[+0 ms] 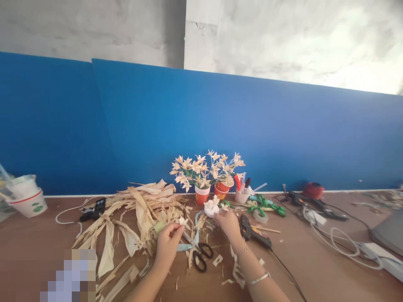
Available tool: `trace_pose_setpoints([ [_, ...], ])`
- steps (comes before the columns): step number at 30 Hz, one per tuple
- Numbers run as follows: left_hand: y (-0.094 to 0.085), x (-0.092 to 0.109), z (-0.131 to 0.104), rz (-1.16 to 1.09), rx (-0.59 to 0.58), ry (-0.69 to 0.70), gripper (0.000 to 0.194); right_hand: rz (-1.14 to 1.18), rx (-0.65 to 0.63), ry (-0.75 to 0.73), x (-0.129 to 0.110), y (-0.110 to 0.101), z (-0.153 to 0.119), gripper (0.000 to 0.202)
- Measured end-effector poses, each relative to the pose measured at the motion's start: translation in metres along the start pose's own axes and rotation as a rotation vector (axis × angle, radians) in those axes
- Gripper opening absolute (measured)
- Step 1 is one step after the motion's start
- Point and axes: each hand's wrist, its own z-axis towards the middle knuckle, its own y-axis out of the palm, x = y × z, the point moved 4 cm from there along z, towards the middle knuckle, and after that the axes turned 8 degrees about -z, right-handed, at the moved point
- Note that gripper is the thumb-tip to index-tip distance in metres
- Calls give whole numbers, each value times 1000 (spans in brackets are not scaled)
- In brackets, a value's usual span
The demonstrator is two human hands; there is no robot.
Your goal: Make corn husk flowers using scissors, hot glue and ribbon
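Observation:
My left hand [170,243] is closed in a pinch on a small cream flower [183,221], apparently folded from dried husk. My right hand [229,225] reaches to the right rim of a small white dish [209,212] with pale flowers on it. Its fingers are bent together, and what they hold, if anything, is hidden; another small flower [224,206] shows just above them. Black-handled scissors [199,256] lie between my forearms, blades pointing away. Behind the dish, bunches of cream flowers [198,165] stand in a red paper cup [202,196] and a second red cup [222,189].
Dried corn husks [138,209] cover the table left of centre. A black glue gun [255,235] with its cord lies beside my right forearm. Green tape [267,205], a pen cup [242,196], white cables [340,247] and a laptop edge [390,228] are rightward. A paper cup [30,203] stands far left.

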Motion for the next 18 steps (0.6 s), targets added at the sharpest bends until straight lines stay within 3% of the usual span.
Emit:
trace_pose_setpoints([
  [5, -2, 4, 0, 8, 13, -3, 25, -69, 30, -37, -4, -5, 6, 27],
  [11, 0, 3, -1, -27, 23, -27, 25, -194, 24, 25, 17, -23, 11, 27],
  [18, 0, 4, -1, -53, 27, -35, 22, -284, 6, 38, 22, -22, 11, 24],
])
